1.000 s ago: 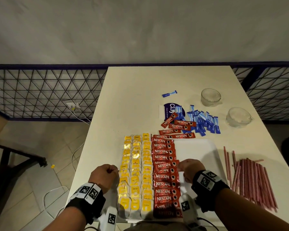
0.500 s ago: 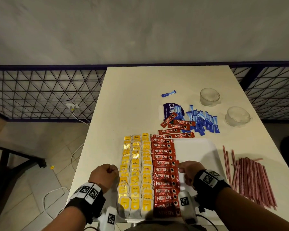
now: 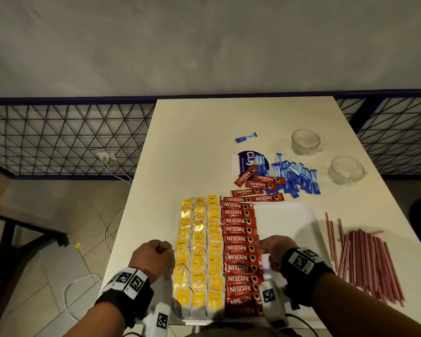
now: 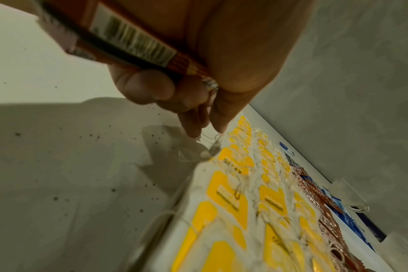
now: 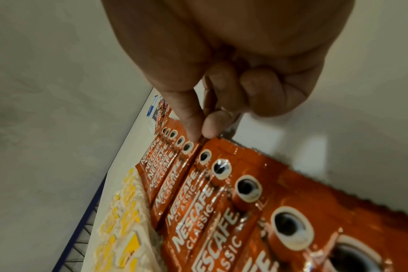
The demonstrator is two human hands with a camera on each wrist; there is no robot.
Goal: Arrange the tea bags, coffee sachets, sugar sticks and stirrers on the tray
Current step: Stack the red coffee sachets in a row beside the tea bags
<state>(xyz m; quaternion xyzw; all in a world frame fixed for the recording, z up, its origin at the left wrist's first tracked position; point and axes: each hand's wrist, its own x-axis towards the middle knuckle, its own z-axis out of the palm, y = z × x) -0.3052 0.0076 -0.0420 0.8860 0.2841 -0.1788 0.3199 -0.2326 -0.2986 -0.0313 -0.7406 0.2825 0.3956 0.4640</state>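
A pale table (image 3: 204,147) stood against a grey wall with a dark wire-mesh railing (image 3: 66,137) behind it. On its near part lay a white tray (image 3: 287,215), its left side filled by three columns of yellow-tagged tea bags (image 3: 199,251) and, touching them on the right, one column of red Nescafe coffee sachets (image 3: 238,249). Pink stirrers (image 3: 367,261) lay in a heap on the table right of the tray, and blue sugar sticks (image 3: 294,176) with a few loose sachets lay beyond its far edge, near two glass cups (image 3: 305,142). The left hand (image 3: 151,257) sat at the tea bags' left edge, fingers curled around spare coffee sachets (image 4: 128,40), fingertips (image 4: 193,132) at a tea-bag string. The right hand (image 3: 275,249) pinched the right end of a sachet midway down the column between thumb and forefinger (image 5: 212,125). Against a second earlier, the right hand had drawn slightly nearer the person; the left had not moved.
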